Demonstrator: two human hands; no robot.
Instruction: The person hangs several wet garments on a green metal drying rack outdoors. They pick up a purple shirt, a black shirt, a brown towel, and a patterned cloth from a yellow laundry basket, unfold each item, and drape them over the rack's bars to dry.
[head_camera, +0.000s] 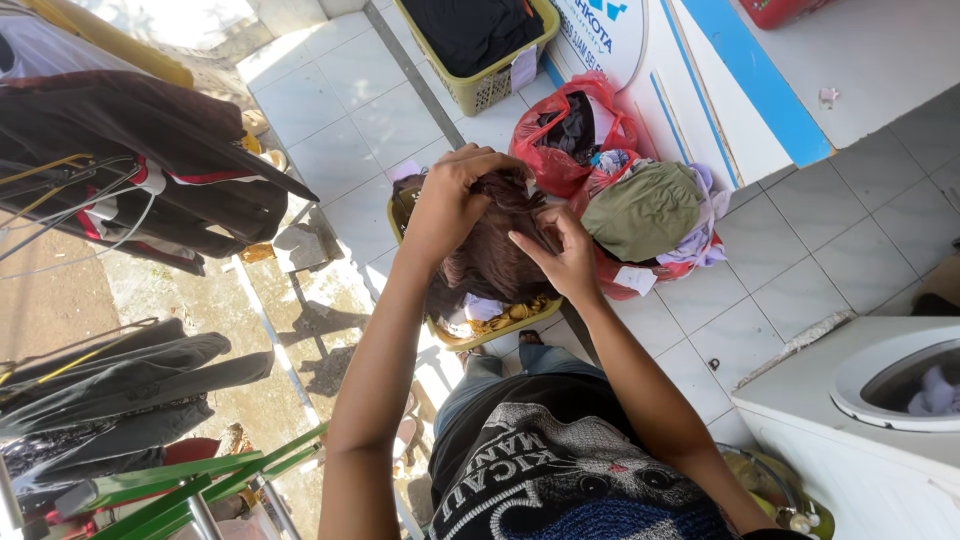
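- Left hand (450, 200) and right hand (570, 262) both clamped on a brown garment (495, 255), held up in front of the body; left grips the top edge, right pinches the cloth on the right side
- Hands sit close together, with only a fold of the cloth between them
- Garment hangs bunched, not spread out; its lower part drops over a yellow-green laundry basket (500, 328) on the tiled floor just beyond the knees
- That basket shows pale and yellow cloth inside, so more laundry remains there
- Right of the hands: red plastic bags (560, 150) stuffed with clothes, an olive-green piece (645, 210) on top
- Far side: a second basket (490, 85) holding dark cloth
- Near right: white washing machine (850, 420), lid open, something pale inside the drum
- Left: dark clothes on hangers (150, 150) along a rack, already hung
- Judgement: work is midway; one piece lifted and in hand, not yet straightened or hung, basket and bags not emptied
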